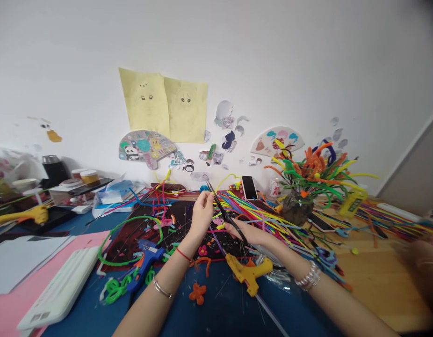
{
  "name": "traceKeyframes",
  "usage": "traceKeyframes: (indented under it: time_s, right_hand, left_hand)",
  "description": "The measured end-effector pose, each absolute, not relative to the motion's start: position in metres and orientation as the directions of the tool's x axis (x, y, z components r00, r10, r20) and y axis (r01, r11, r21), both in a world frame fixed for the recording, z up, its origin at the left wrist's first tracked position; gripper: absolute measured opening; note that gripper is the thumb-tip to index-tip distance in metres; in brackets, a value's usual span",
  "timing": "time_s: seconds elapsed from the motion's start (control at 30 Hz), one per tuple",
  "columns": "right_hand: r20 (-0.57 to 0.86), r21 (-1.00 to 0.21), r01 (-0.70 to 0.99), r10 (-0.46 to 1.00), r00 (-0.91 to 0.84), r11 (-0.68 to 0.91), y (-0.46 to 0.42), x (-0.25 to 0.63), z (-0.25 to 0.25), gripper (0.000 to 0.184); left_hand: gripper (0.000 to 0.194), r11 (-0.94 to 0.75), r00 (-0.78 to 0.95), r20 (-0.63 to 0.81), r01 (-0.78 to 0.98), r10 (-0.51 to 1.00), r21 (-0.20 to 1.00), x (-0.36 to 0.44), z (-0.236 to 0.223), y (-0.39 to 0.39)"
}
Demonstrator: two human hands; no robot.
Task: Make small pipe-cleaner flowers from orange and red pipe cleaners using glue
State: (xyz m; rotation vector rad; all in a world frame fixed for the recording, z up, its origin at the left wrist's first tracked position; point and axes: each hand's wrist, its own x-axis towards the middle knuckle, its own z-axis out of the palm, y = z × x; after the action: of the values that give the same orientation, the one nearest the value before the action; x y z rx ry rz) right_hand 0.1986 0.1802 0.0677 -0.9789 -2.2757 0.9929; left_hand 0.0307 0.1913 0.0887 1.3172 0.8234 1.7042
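Black slim tool beyond the yellow glue gun.
Likely light, stiff; best held near-end. Right grip closed around it; left grip pinched, contents unclear.

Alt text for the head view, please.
A person's right hand holds what look like black scissors, with the left hand close beside the blades, over a cluttered craft desk. Around them lie colourful pipe cleaners and glue guns; yellow sheets hang on the wall behind.

scissor blades: smooth metal | yellow glue gun: plastic | pipe cleaners: fuzzy | yellow sheets: matt paper | tabletop: wood
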Motion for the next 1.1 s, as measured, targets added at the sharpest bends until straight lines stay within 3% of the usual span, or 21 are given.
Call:
traceKeyframes:
  time_s: [0.43,0.9,1.1]
  right_hand:
    - [0.165,-0.755,0.396,0.736,-0.657,0.523,0.179,0.182,0.048,0.064]
    - [0.102,-0.692,0.532,0.796,-0.597,0.488,0.167,0.194,0.071,0.063]
    - [0.064,-0.706,0.551,0.815,-0.576,0.445,0.166,0.198,0.076,0.058]
  left_hand:
    - [0.025,-0.469,-0.168,0.449,-0.111,0.878,0.876,0.039,0.092,0.183]
    - [0.028,-0.440,-0.110,0.432,-0.062,0.895,0.896,0.028,0.092,0.190]
    - [0.020,-0.408,-0.083,0.404,-0.049,0.911,0.911,0.025,0.086,0.197]
